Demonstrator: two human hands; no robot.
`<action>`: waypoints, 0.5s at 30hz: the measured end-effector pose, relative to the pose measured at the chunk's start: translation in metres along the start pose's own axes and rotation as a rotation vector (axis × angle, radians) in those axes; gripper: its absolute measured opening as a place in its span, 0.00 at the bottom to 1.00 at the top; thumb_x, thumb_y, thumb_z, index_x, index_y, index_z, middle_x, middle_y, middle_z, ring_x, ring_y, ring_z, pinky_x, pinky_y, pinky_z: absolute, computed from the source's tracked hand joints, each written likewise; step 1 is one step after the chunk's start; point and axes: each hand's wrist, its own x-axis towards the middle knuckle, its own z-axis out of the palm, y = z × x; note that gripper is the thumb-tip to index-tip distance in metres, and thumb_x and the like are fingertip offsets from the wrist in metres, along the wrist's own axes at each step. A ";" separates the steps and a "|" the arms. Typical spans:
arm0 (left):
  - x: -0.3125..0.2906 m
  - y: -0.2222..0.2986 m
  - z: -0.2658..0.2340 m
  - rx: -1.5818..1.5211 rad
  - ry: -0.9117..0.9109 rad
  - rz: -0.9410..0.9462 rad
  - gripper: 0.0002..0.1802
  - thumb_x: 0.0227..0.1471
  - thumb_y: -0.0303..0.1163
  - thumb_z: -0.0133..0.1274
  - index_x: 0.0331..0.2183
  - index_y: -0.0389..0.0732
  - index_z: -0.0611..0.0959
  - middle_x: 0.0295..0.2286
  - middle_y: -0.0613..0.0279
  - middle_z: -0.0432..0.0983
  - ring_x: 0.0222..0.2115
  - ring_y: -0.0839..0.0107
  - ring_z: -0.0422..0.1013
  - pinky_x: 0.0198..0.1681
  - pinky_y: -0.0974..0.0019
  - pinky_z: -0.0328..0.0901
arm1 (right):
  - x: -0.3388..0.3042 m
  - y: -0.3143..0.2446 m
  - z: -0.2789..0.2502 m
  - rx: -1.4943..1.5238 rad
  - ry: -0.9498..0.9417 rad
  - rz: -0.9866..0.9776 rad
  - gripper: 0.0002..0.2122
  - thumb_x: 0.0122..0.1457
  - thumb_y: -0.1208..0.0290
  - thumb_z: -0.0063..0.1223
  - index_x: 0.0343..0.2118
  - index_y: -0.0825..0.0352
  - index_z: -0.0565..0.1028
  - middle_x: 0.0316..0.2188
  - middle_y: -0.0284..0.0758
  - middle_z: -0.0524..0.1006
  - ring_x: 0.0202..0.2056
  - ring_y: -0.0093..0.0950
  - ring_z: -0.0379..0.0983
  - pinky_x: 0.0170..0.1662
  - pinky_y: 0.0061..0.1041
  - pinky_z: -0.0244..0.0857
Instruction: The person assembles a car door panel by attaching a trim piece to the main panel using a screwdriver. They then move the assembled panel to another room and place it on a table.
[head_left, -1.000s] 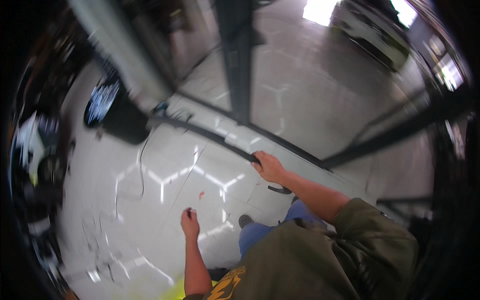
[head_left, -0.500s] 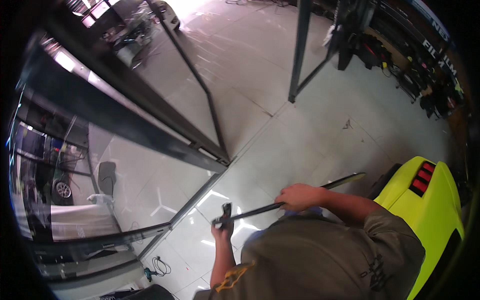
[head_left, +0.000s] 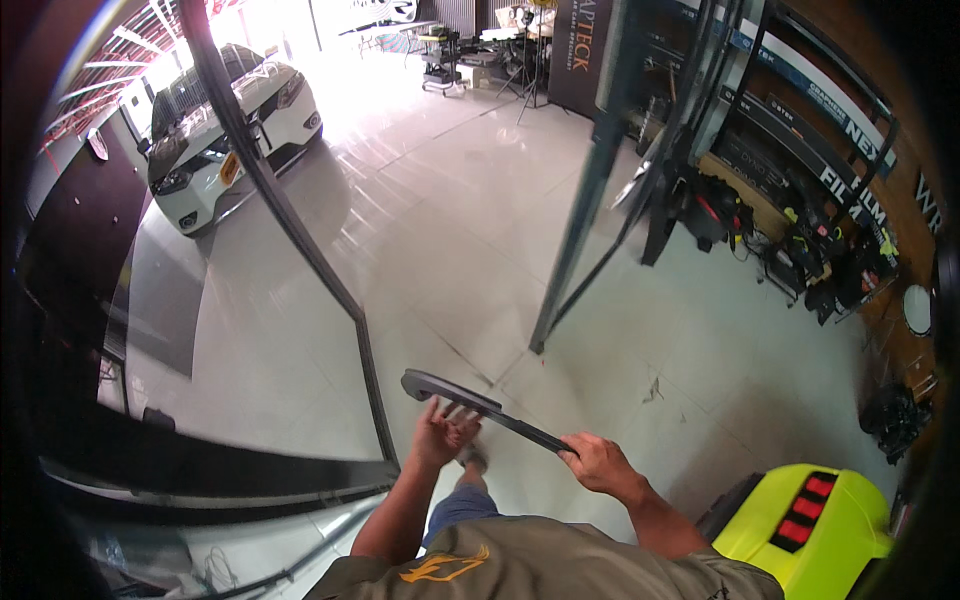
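A long, narrow black trim piece (head_left: 452,388) crosses in front of me. Its far left end is broad and hooked; the rest thins into a strip toward the right. My right hand (head_left: 600,464) is closed around the strip's right end. Just below the broad part is my left hand (head_left: 443,432), palm up with fingers spread. Its fingertips come close to the trim's underside; I cannot tell whether they touch it.
Glass door frames stand on both sides, a dark post (head_left: 368,400) left and another (head_left: 548,325) right. A bright yellow-green body with red slots (head_left: 830,535) is at my lower right. Bags (head_left: 715,210) line the right wall. A white car (head_left: 240,130) stands far left.
My view has swung toward the doorway. The left hand has let go of the trim's end and opened. My right hand now grips the strip's end rather than partway along, and the broad end points away.
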 end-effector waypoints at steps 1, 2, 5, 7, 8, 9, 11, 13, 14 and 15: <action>0.024 0.013 0.016 0.079 -0.086 -0.050 0.32 0.55 0.51 0.44 0.51 0.37 0.62 0.47 0.48 0.68 0.51 0.46 0.62 0.56 0.45 0.53 | 0.029 0.002 0.006 0.005 0.027 0.009 0.12 0.57 0.64 0.47 0.41 0.63 0.73 0.31 0.43 0.73 0.34 0.44 0.72 0.38 0.41 0.66; 0.047 0.029 0.034 0.160 -0.169 -0.086 0.30 0.56 0.49 0.43 0.52 0.38 0.62 0.48 0.50 0.67 0.52 0.46 0.61 0.57 0.45 0.52 | 0.062 0.006 0.012 0.011 0.051 0.005 0.12 0.57 0.63 0.47 0.41 0.63 0.72 0.31 0.43 0.73 0.34 0.44 0.72 0.38 0.41 0.66; 0.117 0.082 0.106 0.236 -0.123 -0.130 0.21 0.58 0.44 0.43 0.50 0.46 0.67 0.48 0.54 0.67 0.50 0.51 0.64 0.53 0.49 0.56 | 0.181 0.003 -0.014 -0.017 0.093 0.014 0.14 0.56 0.65 0.49 0.44 0.64 0.71 0.32 0.43 0.73 0.34 0.44 0.72 0.38 0.40 0.67; 0.167 0.127 0.113 0.289 -0.169 -0.103 0.20 0.58 0.45 0.42 0.50 0.49 0.67 0.50 0.53 0.65 0.49 0.52 0.64 0.53 0.49 0.57 | 0.240 0.000 -0.028 0.017 0.117 0.012 0.16 0.55 0.66 0.50 0.46 0.65 0.70 0.34 0.44 0.73 0.36 0.44 0.72 0.39 0.39 0.67; 0.191 0.151 0.117 0.320 -0.188 -0.092 0.20 0.58 0.46 0.41 0.50 0.51 0.67 0.52 0.52 0.64 0.49 0.53 0.65 0.53 0.49 0.57 | 0.270 -0.008 -0.042 0.045 0.127 0.015 0.17 0.55 0.66 0.51 0.47 0.65 0.69 0.34 0.44 0.73 0.36 0.44 0.72 0.40 0.39 0.67; 0.212 0.180 0.130 0.354 -0.163 -0.077 0.20 0.58 0.46 0.42 0.49 0.50 0.68 0.51 0.53 0.66 0.47 0.55 0.67 0.52 0.51 0.59 | 0.296 -0.014 -0.052 0.080 0.148 0.026 0.18 0.55 0.66 0.51 0.47 0.65 0.69 0.34 0.44 0.73 0.37 0.44 0.71 0.40 0.38 0.67; 0.251 0.242 0.164 0.374 -0.120 -0.069 0.20 0.57 0.46 0.43 0.48 0.48 0.70 0.50 0.53 0.67 0.46 0.54 0.67 0.52 0.51 0.59 | 0.350 -0.015 -0.062 0.099 0.168 0.073 0.19 0.54 0.65 0.53 0.48 0.65 0.68 0.35 0.44 0.73 0.38 0.44 0.71 0.41 0.37 0.66; 0.300 0.302 0.187 0.376 -0.128 -0.052 0.20 0.56 0.46 0.44 0.48 0.48 0.71 0.49 0.53 0.67 0.46 0.54 0.67 0.52 0.51 0.59 | 0.408 0.003 -0.057 0.129 0.192 0.108 0.19 0.53 0.65 0.55 0.47 0.64 0.68 0.35 0.44 0.74 0.39 0.44 0.72 0.41 0.36 0.66; 0.330 0.330 0.191 0.382 -0.136 -0.051 0.20 0.56 0.46 0.44 0.48 0.48 0.71 0.49 0.53 0.68 0.46 0.54 0.67 0.51 0.51 0.60 | 0.443 0.013 -0.048 0.157 0.218 0.114 0.19 0.53 0.65 0.55 0.47 0.65 0.69 0.35 0.44 0.74 0.38 0.44 0.72 0.41 0.36 0.66; 0.368 0.363 0.201 0.388 -0.155 -0.047 0.20 0.56 0.46 0.44 0.48 0.48 0.71 0.49 0.53 0.68 0.46 0.54 0.67 0.51 0.51 0.60 | 0.488 0.024 -0.046 0.178 0.252 0.116 0.18 0.53 0.65 0.55 0.46 0.65 0.69 0.35 0.44 0.75 0.38 0.45 0.72 0.40 0.37 0.66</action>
